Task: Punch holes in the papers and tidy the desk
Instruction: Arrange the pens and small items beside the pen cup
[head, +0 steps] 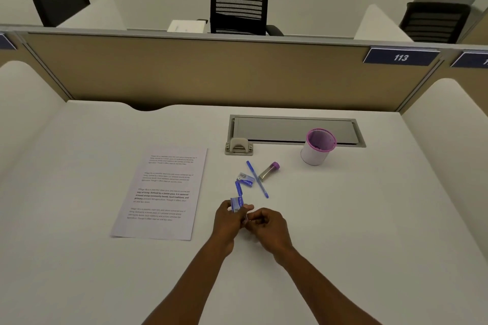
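Observation:
A printed sheet of paper [161, 194] lies flat at the left of the white desk [369, 219]. A grey hole punch [239, 146] stands behind it, near the cable tray. My left hand [228, 221] holds a small blue box [237, 203] upright between its fingers. My right hand [266, 227] is curled next to it, fingertips pinched on something small and pale that I cannot make out. Beyond my hands lie a blue pen [257, 179], two small blue packets [244, 182] and a metal tube with a purple cap [268, 171].
A white cup with a purple rim [318, 146] stands at the right, in front of the grey cable tray lid [293, 129]. A beige partition [211, 74] closes the desk's far side, white dividers flank it, and black chairs [239, 1] stand beyond.

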Action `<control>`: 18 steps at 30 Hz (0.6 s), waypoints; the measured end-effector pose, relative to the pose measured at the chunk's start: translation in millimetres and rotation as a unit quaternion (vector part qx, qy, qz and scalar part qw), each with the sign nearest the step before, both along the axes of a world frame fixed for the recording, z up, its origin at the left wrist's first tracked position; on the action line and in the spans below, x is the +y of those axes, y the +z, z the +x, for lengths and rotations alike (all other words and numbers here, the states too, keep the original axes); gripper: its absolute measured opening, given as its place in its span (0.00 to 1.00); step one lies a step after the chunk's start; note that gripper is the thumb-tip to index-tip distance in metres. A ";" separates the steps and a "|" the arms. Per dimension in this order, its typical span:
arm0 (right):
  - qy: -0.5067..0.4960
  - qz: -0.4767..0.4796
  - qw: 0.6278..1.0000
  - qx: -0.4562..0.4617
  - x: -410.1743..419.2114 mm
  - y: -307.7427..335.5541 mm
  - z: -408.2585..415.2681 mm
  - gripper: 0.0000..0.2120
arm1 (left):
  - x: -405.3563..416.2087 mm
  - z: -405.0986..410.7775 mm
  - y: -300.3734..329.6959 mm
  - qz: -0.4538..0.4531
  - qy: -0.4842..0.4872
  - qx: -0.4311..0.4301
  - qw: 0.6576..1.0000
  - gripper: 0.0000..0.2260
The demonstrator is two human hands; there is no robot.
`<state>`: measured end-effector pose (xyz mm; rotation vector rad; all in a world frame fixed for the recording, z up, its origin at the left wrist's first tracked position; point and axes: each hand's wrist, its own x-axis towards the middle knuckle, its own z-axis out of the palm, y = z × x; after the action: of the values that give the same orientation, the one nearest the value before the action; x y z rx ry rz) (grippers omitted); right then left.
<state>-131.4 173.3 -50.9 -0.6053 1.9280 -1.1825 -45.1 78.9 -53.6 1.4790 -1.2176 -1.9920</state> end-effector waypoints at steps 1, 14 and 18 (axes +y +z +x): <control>0.023 0.004 1.000 0.010 -2.5 2.6 -1.4 0.04 | -0.5 2.4 -0.4 -0.007 0.001 0.003 1.000 0.11; 0.219 0.187 0.814 0.504 -106.7 2.6 -60.8 0.23 | -26.0 23.6 13.7 0.172 0.049 0.093 0.979 0.15; 0.207 0.162 0.833 0.487 -107.1 -4.3 -53.1 0.19 | -32.4 24.6 11.3 0.180 0.052 0.121 0.975 0.20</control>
<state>-184.5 66.2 -55.2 -1.5421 2.5206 -0.2025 -20.5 46.5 -42.2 1.3673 -0.6921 -2.3245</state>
